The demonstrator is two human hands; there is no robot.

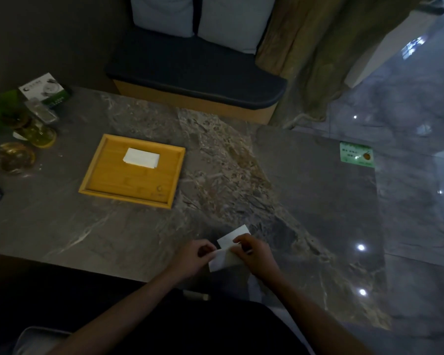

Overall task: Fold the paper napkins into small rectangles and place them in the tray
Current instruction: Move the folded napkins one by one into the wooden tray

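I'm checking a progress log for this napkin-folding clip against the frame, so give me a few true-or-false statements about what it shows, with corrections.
1. A folded white napkin already lies in the wooden tray. True.
2. Both the left hand and the right hand hold the napkin being folded. True.
3. The tray sits at the table's right edge, beside the green card. False: the tray is left of centre, and the card lies far to its right.
4. The napkin being folded is over the tray. False: it is at the near edge of the table, apart from the tray.
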